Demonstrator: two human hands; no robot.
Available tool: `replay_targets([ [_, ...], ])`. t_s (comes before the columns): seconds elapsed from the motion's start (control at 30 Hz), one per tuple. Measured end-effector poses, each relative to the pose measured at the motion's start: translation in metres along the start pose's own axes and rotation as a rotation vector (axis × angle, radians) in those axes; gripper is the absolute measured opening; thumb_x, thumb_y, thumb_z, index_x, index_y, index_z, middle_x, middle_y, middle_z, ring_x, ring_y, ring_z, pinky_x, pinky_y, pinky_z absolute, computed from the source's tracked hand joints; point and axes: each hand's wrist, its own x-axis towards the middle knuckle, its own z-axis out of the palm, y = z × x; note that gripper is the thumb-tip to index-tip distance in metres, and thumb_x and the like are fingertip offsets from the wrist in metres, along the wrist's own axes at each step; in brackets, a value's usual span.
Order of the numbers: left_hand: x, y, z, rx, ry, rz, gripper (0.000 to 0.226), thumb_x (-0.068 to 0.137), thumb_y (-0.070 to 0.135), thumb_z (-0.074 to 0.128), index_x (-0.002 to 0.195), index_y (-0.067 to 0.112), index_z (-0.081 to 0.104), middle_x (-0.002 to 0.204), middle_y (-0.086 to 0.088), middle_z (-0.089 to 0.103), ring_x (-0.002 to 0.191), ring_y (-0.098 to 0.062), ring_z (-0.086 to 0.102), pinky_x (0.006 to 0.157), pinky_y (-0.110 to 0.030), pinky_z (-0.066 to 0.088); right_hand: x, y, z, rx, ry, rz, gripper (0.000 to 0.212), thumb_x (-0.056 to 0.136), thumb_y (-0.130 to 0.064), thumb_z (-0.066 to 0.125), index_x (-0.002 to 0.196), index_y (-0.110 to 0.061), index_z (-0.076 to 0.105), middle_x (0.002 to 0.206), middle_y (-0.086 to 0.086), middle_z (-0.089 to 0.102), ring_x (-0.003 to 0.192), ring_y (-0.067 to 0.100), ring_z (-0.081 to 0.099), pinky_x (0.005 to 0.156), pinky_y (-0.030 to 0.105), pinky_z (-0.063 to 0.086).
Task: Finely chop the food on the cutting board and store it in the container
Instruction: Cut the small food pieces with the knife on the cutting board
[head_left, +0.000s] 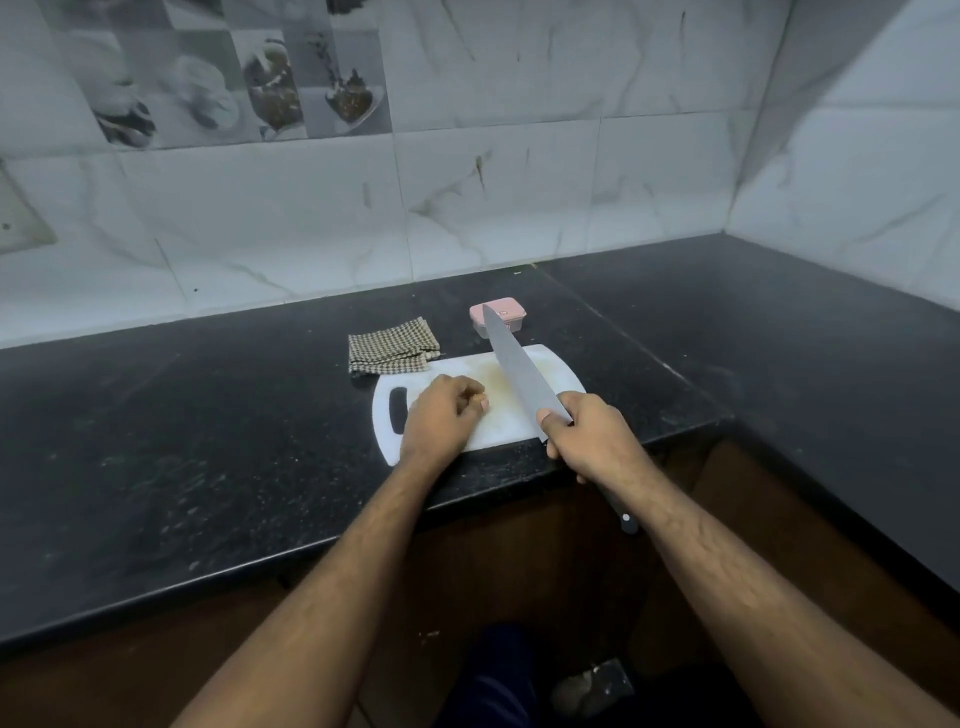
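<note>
Chopping position on the dark table (208, 457). The left hand (441, 415) rests on the white board (550, 364), fingers curled over a small pale piece of food (477, 399) to steady it; the food is mostly hidden. The right hand (587, 436) grips the knife (511, 364) where blade meets handle, probably for control. The blade's long axis runs from near right to far left, tip pointing at the pink container (511, 312), which sits lidded just behind the board. A checked cloth (389, 345) lies beside it.
</note>
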Motion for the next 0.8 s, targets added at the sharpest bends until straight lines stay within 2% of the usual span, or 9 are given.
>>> replay_targets([
  [0.1, -0.001, -0.009, -0.001, -0.196, 0.036, -0.051, 0.028, 0.093, 0.024, 0.074, 0.12, 0.019, 0.069, 0.102, 0.011, 0.072, 0.095, -0.005, 0.066, 0.096, -0.036, 0.056, 0.015, -0.009, 0.002, -0.082, -0.012, 0.003, 0.02, 0.102, -0.034, 0.05, 0.109, -0.019, 0.061, 0.079, 0.0, 0.072, 0.054, 0.012, 0.059, 0.044, 0.023, 0.045],
  [0.17, 0.001, -0.011, 0.0, -0.224, 0.044, -0.076, 0.03, 0.093, 0.023, 0.075, 0.122, 0.017, 0.069, 0.102, 0.01, 0.073, 0.097, -0.004, 0.067, 0.1, -0.035, 0.056, 0.026, -0.015, 0.004, -0.147, -0.016, -0.01, 0.02, 0.102, -0.035, 0.049, 0.104, -0.019, 0.061, 0.081, 0.001, 0.071, 0.057, 0.016, 0.061, 0.052, 0.031, 0.053],
  [0.27, 0.006, -0.012, 0.003, -0.163, 0.065, -0.107, 0.028, 0.092, 0.032, 0.075, 0.117, 0.019, 0.073, 0.104, 0.008, 0.074, 0.099, -0.008, 0.067, 0.101, -0.039, 0.055, 0.038, -0.021, 0.007, -0.219, 0.003, -0.034, 0.021, 0.101, -0.036, 0.048, 0.099, -0.02, 0.06, 0.084, 0.002, 0.07, 0.068, 0.022, 0.065, 0.068, 0.041, 0.06],
  [0.37, 0.009, -0.016, 0.006, -0.076, 0.068, -0.08, 0.02, 0.089, 0.038, 0.074, 0.107, 0.028, 0.076, 0.104, 0.012, 0.073, 0.099, -0.009, 0.066, 0.102, -0.046, 0.051, 0.043, -0.025, 0.008, -0.261, 0.001, -0.028, 0.021, 0.101, -0.038, 0.049, 0.098, -0.02, 0.059, 0.086, 0.002, 0.069, 0.075, 0.023, 0.065, 0.073, 0.042, 0.059],
  [0.47, 0.012, -0.015, 0.007, -0.061, 0.082, -0.074, 0.02, 0.091, 0.037, 0.074, 0.109, 0.028, 0.077, 0.109, 0.011, 0.073, 0.104, -0.01, 0.065, 0.106, -0.048, 0.046, 0.045, -0.027, 0.011, -0.348, 0.004, -0.039, 0.02, 0.101, -0.039, 0.05, 0.091, -0.021, 0.051, 0.088, 0.002, 0.065, 0.084, 0.026, 0.065, 0.078, 0.044, 0.057],
  [0.53, 0.014, -0.016, 0.007, -0.032, 0.088, -0.068, 0.02, 0.092, 0.036, 0.075, 0.11, 0.029, 0.077, 0.112, 0.012, 0.073, 0.105, -0.01, 0.064, 0.108, -0.048, 0.042, 0.045, -0.029, 0.013, -0.387, 0.001, -0.04, 0.017, 0.101, -0.038, 0.05, 0.098, -0.022, 0.055, 0.092, 0.003, 0.064, 0.088, 0.027, 0.063, 0.081, 0.045, 0.057],
  [0.6, 0.013, -0.017, 0.007, -0.015, 0.097, -0.064, 0.02, 0.091, 0.036, 0.075, 0.11, 0.029, 0.078, 0.111, 0.012, 0.073, 0.105, -0.01, 0.064, 0.107, -0.046, 0.04, 0.044, -0.03, 0.015, -0.414, -0.006, -0.036, 0.024, 0.101, -0.037, 0.049, 0.115, -0.02, 0.06, 0.1, 0.005, 0.066, 0.094, 0.028, 0.063, 0.084, 0.044, 0.056],
  [0.7, 0.011, -0.014, 0.006, 0.008, 0.109, -0.072, 0.021, 0.093, 0.035, 0.074, 0.113, 0.029, 0.078, 0.113, 0.012, 0.073, 0.108, -0.013, 0.061, 0.095, -0.036, 0.029, 0.044, -0.031, 0.019, -0.461, -0.03, -0.035, 0.027, 0.103, -0.036, 0.047, 0.12, -0.019, 0.059, 0.106, 0.006, 0.065, 0.091, 0.024, 0.057, 0.078, 0.036, 0.05],
  [0.8, 0.01, -0.01, 0.005, 0.005, 0.111, -0.078, 0.022, 0.094, 0.035, 0.073, 0.114, 0.029, 0.078, 0.114, 0.012, 0.073, 0.109, -0.014, 0.06, 0.091, -0.034, 0.024, 0.045, -0.033, 0.022, -0.505, -0.042, -0.034, 0.025, 0.103, -0.035, 0.046, 0.118, -0.019, 0.058, 0.098, 0.002, 0.058, 0.088, 0.022, 0.052, 0.072, 0.034, 0.043],
])
